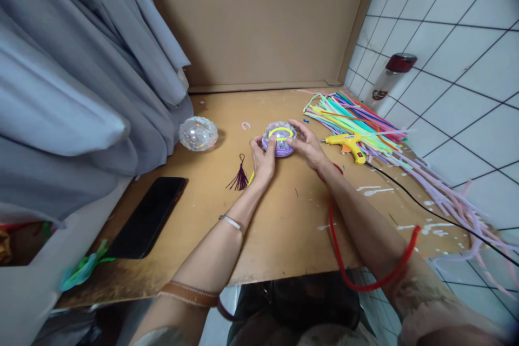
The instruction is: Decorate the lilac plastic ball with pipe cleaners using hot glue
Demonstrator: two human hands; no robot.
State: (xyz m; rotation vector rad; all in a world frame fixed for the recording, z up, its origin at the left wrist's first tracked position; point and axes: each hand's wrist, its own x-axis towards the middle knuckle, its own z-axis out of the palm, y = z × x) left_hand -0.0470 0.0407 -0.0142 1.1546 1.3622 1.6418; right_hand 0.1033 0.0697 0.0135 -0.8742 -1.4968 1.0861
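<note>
Purple-wrapped ball sat near the frame's centre, held between left hand and right hand, fingers curled around its sides. Uneven thumb pressure could, in my judgement, have shifted the yellow loop off-centre.

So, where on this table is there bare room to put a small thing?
Nearly bare brown tabletop shows between the flat black phone and the dark purple tassel, and between the left forearm and the red fuzzy strip. The right side is crowded: a yellow glue gun and heaped multicoloured fuzzy stems.
</note>
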